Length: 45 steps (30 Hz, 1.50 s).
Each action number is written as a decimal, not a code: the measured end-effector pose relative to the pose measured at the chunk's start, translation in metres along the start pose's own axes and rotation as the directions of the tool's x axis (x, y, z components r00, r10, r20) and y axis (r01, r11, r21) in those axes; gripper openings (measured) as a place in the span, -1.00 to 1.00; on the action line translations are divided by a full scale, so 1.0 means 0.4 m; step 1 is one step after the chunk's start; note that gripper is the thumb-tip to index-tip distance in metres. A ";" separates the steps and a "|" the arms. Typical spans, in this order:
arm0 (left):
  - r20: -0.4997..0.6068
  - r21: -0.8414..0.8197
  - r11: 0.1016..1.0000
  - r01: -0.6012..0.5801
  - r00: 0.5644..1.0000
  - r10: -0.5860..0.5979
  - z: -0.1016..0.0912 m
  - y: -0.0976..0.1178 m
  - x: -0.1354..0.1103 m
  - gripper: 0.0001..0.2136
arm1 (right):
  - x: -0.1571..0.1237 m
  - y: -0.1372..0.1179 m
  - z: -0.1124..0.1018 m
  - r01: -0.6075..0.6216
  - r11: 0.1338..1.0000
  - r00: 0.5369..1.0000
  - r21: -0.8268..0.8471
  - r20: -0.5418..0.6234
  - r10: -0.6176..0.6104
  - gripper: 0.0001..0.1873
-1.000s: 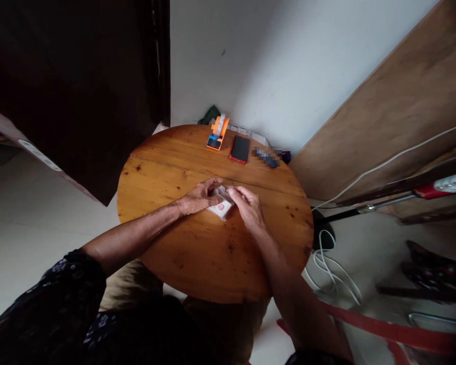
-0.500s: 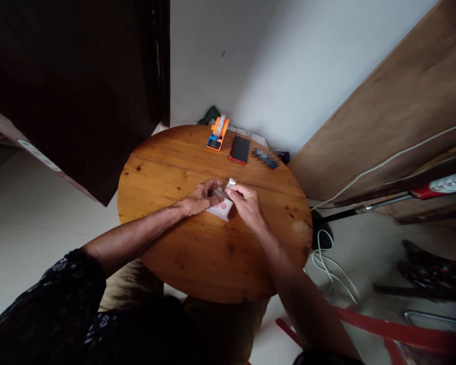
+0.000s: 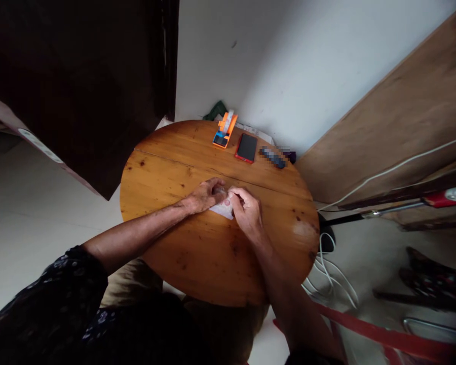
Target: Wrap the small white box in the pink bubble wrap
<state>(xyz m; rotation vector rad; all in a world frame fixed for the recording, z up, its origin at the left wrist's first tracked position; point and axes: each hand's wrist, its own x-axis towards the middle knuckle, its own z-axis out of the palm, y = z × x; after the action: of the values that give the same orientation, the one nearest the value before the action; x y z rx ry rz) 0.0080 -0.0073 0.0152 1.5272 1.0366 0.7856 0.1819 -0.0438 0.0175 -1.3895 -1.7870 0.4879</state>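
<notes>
A small white packet (image 3: pixel 222 209) in clear plastic, with a pinkish print on it, lies low over the middle of the round wooden table (image 3: pixel 182 243). My left hand (image 3: pixel 206 196) is closed on its left side, with the fingers curled over its top. At the packet's upper right, my right hand (image 3: pixel 246 205) pinches its plastic edge between thumb and fingers. The fingers hide much of the packet's upper part.
At the far edge stand an orange tape dispenser (image 3: pixel 225 129), a phone in a red case (image 3: pixel 247 148) and a blurred dark object (image 3: pixel 272 157). White cables (image 3: pixel 329 274) trail on the floor at right, near a red frame (image 3: pixel 383 332).
My right hand has turned inward, closer to my left fingers. The shiny flap that stuck up above it no longer shows. The whole view has shifted slightly.
</notes>
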 end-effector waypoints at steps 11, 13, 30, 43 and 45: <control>0.030 -0.268 0.960 0.086 0.996 -0.081 -0.019 -0.021 0.026 -0.56 | 0.004 0.001 0.003 0.046 0.998 0.999 -0.048 -0.015 -0.047 -0.74; 0.021 -0.262 0.961 0.090 0.996 -0.087 -0.020 -0.021 0.026 -0.58 | 0.003 0.002 0.002 0.044 0.998 0.999 -0.039 -0.024 -0.045 -0.75; -0.004 -0.156 0.979 0.131 0.991 -0.133 -0.023 0.013 0.012 -0.71 | -0.002 -0.011 -0.009 0.321 0.896 0.942 -0.306 0.001 -0.336 -0.74; -0.002 -0.162 0.978 0.128 0.991 -0.130 -0.026 0.013 0.012 -0.78 | 0.000 -0.021 -0.031 0.491 0.795 0.862 -0.355 0.065 -0.503 -0.81; 0.005 -0.154 0.980 0.124 0.992 -0.124 -0.027 0.010 0.012 -0.79 | 0.000 -0.026 -0.035 0.515 0.787 0.850 -0.339 0.084 -0.520 -0.81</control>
<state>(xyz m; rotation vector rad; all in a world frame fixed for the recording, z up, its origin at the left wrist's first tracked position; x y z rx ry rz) 0.0010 0.0012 0.0212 1.3169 1.0396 0.7645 0.1863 -0.0494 0.0332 -1.0372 -2.2127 -0.1471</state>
